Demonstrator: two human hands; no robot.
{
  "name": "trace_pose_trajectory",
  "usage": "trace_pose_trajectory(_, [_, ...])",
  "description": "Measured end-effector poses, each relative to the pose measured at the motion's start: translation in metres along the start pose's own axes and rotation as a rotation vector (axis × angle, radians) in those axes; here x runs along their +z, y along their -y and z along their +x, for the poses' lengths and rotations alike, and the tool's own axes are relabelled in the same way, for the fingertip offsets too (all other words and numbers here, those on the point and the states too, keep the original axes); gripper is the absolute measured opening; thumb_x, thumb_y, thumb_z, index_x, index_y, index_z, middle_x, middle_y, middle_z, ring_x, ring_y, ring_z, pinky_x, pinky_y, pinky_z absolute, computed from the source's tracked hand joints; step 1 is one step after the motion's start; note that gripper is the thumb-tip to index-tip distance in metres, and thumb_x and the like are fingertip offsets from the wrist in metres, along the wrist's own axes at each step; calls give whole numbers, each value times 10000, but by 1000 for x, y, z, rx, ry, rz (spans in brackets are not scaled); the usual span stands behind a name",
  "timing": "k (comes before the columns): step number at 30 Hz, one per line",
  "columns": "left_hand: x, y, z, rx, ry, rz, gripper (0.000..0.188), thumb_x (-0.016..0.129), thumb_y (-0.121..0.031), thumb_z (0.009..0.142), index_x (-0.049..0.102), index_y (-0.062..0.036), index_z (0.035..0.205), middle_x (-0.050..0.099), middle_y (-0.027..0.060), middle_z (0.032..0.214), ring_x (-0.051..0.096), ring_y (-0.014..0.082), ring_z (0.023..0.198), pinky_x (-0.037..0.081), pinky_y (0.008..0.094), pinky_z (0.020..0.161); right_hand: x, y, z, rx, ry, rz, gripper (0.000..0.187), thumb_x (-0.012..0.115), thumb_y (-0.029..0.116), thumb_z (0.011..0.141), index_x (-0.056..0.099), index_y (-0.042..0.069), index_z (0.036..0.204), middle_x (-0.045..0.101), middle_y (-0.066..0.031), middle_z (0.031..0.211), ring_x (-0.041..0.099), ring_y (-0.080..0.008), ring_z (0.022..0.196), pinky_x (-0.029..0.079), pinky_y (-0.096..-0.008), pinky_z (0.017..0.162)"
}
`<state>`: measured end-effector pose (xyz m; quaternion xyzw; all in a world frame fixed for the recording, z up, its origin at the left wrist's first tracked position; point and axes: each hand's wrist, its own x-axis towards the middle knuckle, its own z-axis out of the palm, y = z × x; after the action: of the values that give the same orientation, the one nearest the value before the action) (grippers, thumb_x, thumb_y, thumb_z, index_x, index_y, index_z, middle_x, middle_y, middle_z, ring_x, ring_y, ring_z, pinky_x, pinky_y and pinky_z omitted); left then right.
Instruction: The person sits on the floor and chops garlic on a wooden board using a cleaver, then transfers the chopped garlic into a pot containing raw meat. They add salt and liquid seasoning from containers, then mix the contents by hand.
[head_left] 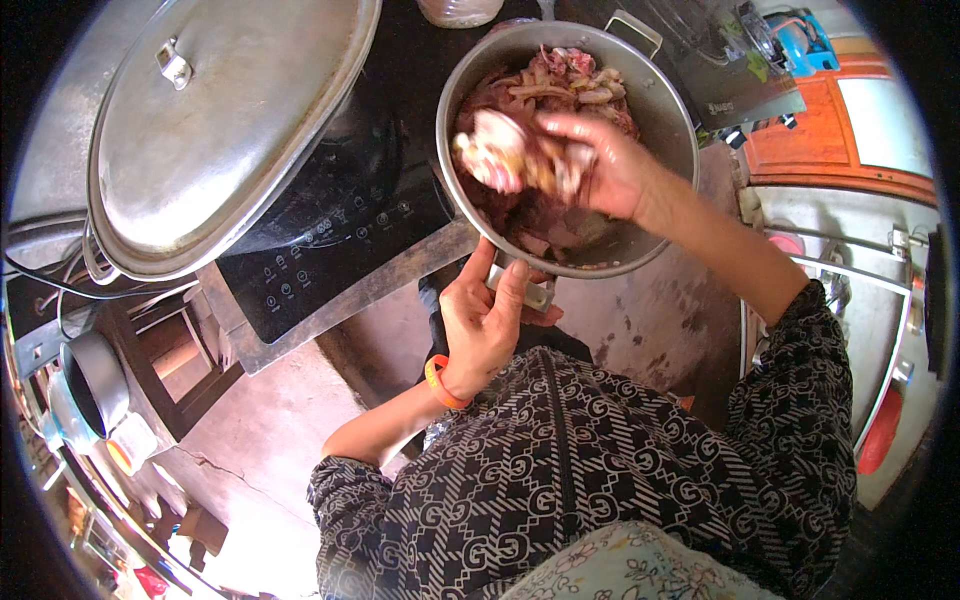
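A deep grey metal pot (682, 120) holds a pile of raw cut meat (590, 85), pink and pale. My left hand (478, 325), with an orange band at the wrist, is closed round the pot's near handle (537, 293). Inside the pot, above the pile, my right hand (615, 170) grips a clump of pale meat pieces (495, 145). Motion smears that clump and hides some of the fingers. The pot's other handle (640, 30) sticks out at the far side, with nobody holding it.
To the left, a large metal lid (235, 120) covers part of a black cooktop (320, 260). A dark clear-sided box (730, 75) stands past the pot at the far right, near an orange wooden cabinet (800, 130). A metal basin (100, 380) sits at the lower left.
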<state>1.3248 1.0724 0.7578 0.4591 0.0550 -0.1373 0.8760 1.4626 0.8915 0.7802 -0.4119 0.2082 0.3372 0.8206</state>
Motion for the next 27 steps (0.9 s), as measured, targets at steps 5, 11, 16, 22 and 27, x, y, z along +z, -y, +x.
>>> trace_pose_trajectory(5, [-1, -3, -1, -31, 2, 19, 504, 553, -231, 992, 433, 124, 1329, 698, 189, 940, 707, 238, 682, 602, 314, 569, 4, 52, 4, -245, -29, -554, 356, 641, 220, 919, 553, -4, 1181, 613, -186, 1110, 624, -281, 1060, 524, -382, 937])
trace_pose_trajectory(11, [1, -4, 0, -27, -16, 26, 515, 544, -241, 995, 420, 118, 1343, 695, 197, 939, 703, 244, 655, 603, 313, 549, -15, 50, 36, -981, -147, -2171, 729, 709, 523, 805, 549, -56, 1218, 647, -247, 1133, 643, -357, 1032, 488, -374, 928])
trace_pose_trajectory(16, [-3, -5, 1, -62, 5, -1, 496, 551, -208, 990, 402, 106, 1343, 670, 196, 948, 698, 232, 680, 615, 304, 570, -19, 50, 47, -407, -5, -2146, 779, 647, 724, 738, 612, -46, 631, 577, -176, 539, 606, -317, 557, 470, -427, 543])
trace_pose_trajectory(22, [-5, -2, -1, -62, -7, -16, 498, 550, -208, 991, 399, 113, 1339, 673, 188, 970, 695, 221, 688, 618, 309, 570, 4, 52, 1, 28, 308, -2301, 735, 675, 757, 654, 730, 62, 886, 701, -189, 830, 676, -341, 779, 522, -436, 684])
trace_pose_trajectory(27, [-5, -4, 1, -73, 27, -49, 493, 542, -202, 994, 393, 117, 1339, 676, 179, 997, 690, 201, 725, 626, 315, 595, 26, 89, 7, 148, 434, -2003, 517, 730, 498, 791, 675, -7, 890, 681, -153, 775, 644, -253, 687, 486, -392, 612])
